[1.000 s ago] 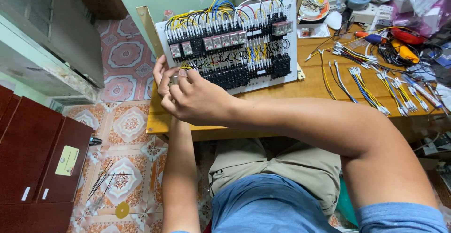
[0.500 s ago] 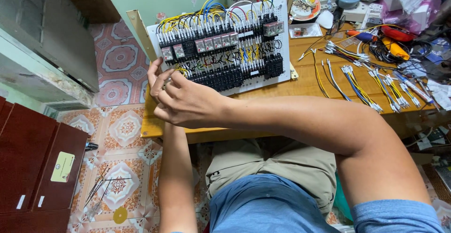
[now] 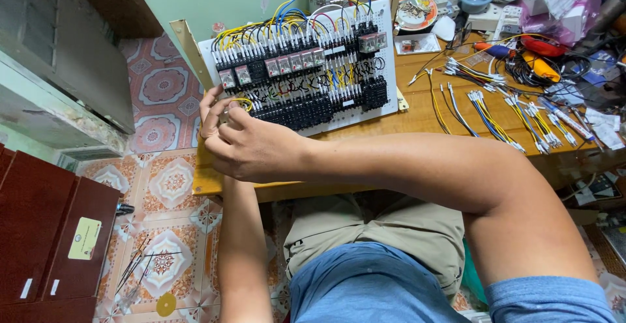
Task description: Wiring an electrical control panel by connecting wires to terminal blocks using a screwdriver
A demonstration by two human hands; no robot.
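Both hands meet at the lower left corner of the white panel point(image 3: 352, 111), which leans tilted on the wooden table point(image 3: 417, 117); the right hand point(image 3: 251, 147) lies over the left hand point(image 3: 212, 111), fingers curled and pinching a yellow wire point(image 3: 242, 103) beside the black terminal blocks point(image 3: 313, 104); whether the left hand grips anything I cannot tell; loose cut wires point(image 3: 495, 111) lie well apart to the right; tiled floor point(image 3: 163, 179) below.
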